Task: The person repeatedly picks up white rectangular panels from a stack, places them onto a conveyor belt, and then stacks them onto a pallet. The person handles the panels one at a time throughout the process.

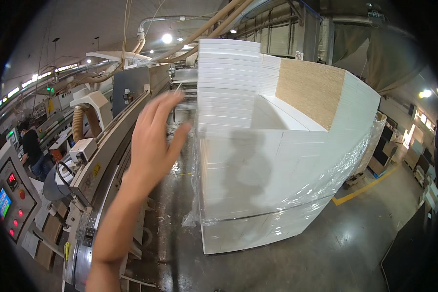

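My left hand (155,134) is raised in front of me with the fingers stretched upward and the thumb held apart, holding nothing. It is slightly blurred. Just to its right stands a tall stack of white boards (227,87), their edges facing me, and a visible gap separates the hand from it. The stack rises from a larger block of white panels (263,175), whose lower part is wrapped in clear plastic film (350,163). A bare chipboard face (310,90) shows inside the hollow at the block's top. My right hand is out of the picture.
Along the left runs a long machine (102,163) with a hose and metal rail. A control panel (15,194) with a screen and lit red buttons stands at far left. Beyond it is a person (32,151) in dark clothes. A yellow line (365,187) marks the floor.
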Motion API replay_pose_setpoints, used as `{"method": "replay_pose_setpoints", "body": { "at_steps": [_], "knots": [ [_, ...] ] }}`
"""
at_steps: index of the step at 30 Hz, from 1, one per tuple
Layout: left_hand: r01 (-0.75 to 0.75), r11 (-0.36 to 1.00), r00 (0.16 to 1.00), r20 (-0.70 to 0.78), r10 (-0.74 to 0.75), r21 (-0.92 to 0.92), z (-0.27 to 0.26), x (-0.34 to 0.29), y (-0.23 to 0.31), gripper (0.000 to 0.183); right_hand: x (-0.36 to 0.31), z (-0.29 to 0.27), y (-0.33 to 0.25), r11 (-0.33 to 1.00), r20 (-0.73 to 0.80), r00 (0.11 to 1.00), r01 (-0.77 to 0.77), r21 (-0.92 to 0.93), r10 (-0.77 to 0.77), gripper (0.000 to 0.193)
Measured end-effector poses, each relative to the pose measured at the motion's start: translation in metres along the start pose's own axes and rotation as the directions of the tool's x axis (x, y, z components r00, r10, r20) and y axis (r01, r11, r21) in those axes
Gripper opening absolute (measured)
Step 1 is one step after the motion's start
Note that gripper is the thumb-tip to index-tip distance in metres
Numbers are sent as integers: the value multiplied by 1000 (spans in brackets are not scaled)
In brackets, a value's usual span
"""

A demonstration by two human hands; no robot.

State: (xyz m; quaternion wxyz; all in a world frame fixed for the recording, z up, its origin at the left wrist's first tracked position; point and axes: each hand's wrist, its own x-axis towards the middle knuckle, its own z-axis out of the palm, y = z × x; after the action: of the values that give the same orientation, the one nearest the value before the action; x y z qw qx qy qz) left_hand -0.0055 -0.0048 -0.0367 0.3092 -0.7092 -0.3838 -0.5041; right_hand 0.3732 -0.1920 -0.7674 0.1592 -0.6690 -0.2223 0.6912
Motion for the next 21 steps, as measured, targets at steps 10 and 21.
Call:
{"method": "replay_pose_setpoints", "body": {
  "at_steps": [10, 21],
  "knots": [
    [-166, 913, 980, -43, 196, 374, 102, 170, -12, 35, 41, -40, 1, 799, 150, 976, 37, 600, -158, 62],
    [-78, 882, 988, -80, 130, 464, 86, 180, -18, 37, -128, 80, -187, 849, 469, 769, 176, 498, -434, 51]
  ]
}}
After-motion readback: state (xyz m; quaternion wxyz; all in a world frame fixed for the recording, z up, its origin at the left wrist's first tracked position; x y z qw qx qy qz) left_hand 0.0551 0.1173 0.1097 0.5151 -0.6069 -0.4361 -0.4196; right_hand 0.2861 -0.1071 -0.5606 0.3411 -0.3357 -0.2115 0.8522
